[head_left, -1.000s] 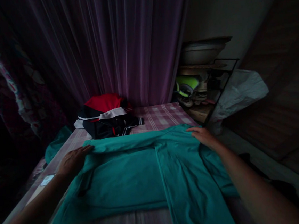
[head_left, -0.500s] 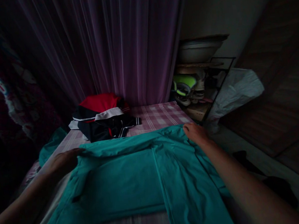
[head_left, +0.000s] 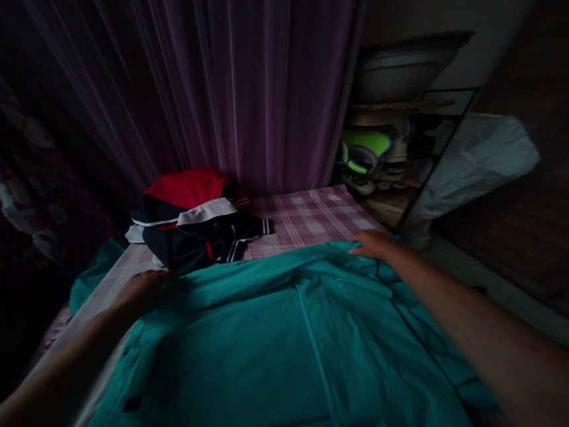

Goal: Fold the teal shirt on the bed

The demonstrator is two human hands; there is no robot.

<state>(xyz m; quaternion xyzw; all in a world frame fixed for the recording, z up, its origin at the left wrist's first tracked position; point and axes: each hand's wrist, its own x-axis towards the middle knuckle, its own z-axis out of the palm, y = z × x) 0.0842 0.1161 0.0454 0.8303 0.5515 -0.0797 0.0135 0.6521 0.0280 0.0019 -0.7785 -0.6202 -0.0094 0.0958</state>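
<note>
A teal jacket (head_left: 246,350) lies spread over the checked bedcover, with a long seam or placket running down its right part and a small dark tab near its left side. At its far left corner, my left hand (head_left: 146,289) is closed on the fabric; the fingertips are dark and slightly blurred. My right hand (head_left: 374,244) pinches the far right edge between thumb and fingers. Creases spread through the cloth below that hand. The jacket's near edge runs partly out of the picture.
Behind the jacket sits a pile of red, navy and white clothes (head_left: 190,215) on the checked bedcover (head_left: 309,214). A purple curtain (head_left: 254,96) hangs at the back. To the right stand a rack with shoes (head_left: 397,160), a basin (head_left: 402,73) and a whitish plastic bag (head_left: 479,156).
My left hand has moved right and slightly up with the jacket's far left corner. My right hand stays at the far right edge. The view has shifted a little.
</note>
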